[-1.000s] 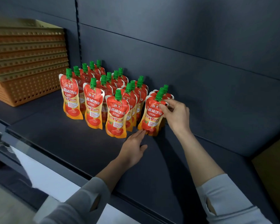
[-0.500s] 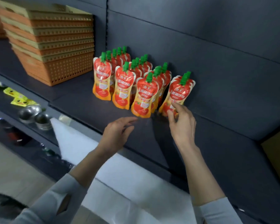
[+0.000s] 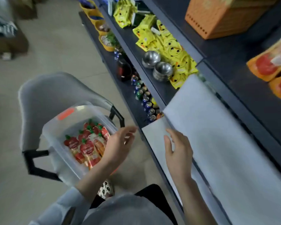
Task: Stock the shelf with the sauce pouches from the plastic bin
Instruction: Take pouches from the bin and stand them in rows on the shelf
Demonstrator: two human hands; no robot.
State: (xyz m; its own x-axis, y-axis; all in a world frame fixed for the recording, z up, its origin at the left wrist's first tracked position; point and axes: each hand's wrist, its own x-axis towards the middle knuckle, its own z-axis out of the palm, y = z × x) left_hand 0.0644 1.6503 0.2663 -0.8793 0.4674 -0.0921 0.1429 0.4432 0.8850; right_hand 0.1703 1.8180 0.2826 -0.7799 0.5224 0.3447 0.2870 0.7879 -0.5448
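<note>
Looking down now. The left hand [image 3: 118,148] hovers at lower centre of the frame, over the right edge of the bin [image 3: 55,143]. Its fingers are loosely spread and a little motion-blurred, and they grip nothing. The right hand [image 3: 177,150] sits just right of it, palm down above the white sheet [image 3: 217,127]. Its fingers are relaxed and slightly apart, and it is empty too.

The clear bin rests on a grey chair [image 3: 44,95] at lower left. Inside lie the pouches [image 3: 86,145], red with green caps, heaped flat in a loose pile. The left wrist crosses over the nearest ones; whether it touches them I cannot tell.

The dark shelf [image 3: 243,82] runs diagonally down the right side. At the right edge of the frame, more red-and-orange pouches [image 3: 266,65] stand on it, blurred. An orange basket [image 3: 217,17] sits at upper right.

On the tier below, top centre, are yellow packets [image 3: 161,38] and two steel bowls [image 3: 162,69] side by side. Lower again, a row of cans [image 3: 144,98] runs along the edge.
</note>
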